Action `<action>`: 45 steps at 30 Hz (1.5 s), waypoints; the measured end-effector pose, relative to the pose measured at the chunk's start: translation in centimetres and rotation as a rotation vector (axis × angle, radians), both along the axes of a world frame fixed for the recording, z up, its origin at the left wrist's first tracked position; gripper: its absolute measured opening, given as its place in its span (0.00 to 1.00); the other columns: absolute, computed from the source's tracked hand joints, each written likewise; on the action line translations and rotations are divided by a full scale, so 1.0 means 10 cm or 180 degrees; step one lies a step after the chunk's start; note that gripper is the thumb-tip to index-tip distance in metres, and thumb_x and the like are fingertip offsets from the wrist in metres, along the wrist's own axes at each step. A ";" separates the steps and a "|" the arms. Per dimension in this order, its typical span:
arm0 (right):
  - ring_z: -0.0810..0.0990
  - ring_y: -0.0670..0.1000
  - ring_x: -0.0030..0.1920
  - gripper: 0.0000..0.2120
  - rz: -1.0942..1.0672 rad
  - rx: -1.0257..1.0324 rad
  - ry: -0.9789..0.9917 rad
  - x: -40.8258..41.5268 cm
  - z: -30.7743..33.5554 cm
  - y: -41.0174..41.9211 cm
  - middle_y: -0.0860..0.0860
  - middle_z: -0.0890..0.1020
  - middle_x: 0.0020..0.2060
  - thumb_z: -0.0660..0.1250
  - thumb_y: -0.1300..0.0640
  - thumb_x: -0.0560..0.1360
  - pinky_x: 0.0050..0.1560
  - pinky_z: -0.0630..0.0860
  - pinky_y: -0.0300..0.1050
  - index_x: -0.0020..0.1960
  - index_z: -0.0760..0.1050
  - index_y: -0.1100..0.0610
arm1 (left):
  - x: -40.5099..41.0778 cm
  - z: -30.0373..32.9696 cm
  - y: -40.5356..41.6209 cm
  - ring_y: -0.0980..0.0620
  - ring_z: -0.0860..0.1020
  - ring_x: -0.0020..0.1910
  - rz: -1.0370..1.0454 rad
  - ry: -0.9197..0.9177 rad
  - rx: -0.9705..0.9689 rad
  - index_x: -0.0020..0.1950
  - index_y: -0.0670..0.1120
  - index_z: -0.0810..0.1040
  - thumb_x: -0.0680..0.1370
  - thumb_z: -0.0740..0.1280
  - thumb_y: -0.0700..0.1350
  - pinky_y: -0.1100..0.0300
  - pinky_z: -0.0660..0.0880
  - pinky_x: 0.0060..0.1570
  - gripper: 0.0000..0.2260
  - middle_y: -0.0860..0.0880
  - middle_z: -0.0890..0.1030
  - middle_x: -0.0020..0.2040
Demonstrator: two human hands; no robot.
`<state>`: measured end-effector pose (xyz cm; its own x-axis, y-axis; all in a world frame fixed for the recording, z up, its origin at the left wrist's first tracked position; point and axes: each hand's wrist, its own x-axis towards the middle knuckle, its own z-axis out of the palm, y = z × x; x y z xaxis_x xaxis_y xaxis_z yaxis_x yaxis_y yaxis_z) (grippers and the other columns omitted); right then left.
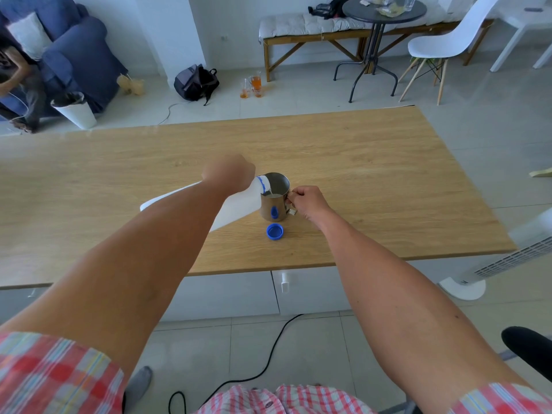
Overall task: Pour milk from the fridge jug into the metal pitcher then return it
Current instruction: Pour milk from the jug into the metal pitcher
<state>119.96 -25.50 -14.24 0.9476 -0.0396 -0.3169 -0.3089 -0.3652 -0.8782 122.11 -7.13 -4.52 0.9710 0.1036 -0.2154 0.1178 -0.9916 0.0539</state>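
A white plastic milk jug (239, 206) with a blue neck ring lies tipped to the right, its mouth over the rim of the metal pitcher (274, 198). My left hand (228, 174) grips the jug from above. A thin stream of milk runs into the pitcher, and milk shows inside it. My right hand (307, 203) holds the pitcher's handle on its right side. The pitcher stands upright on the wooden table (388, 180). The jug's blue cap (275, 231) lies open side up just in front of the pitcher.
The table's near edge runs over white drawers (239, 294). A white tower fan (507, 258) stands at the right, and a black cable (268, 360) crosses the floor. Beyond the table are a blue armchair, a white bin, a backpack, a bench, a round table and a white chair.
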 end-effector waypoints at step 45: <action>0.72 0.45 0.33 0.13 -0.0005 -0.0040 0.0017 0.01 -0.01 0.01 0.56 0.80 0.41 0.62 0.62 0.83 0.30 0.69 0.35 0.54 0.80 0.72 | 0.01 0.01 -0.02 0.43 0.77 0.45 -0.0036 0.0037 0.0085 0.53 0.44 0.77 0.81 0.56 0.47 0.51 0.70 0.44 0.13 0.45 0.77 0.42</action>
<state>120.02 -25.44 -14.38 0.9459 -0.0451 -0.3214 -0.3141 -0.3758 -0.8719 122.25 -7.34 -4.39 0.9696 0.0985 -0.2241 0.1070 -0.9939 0.0261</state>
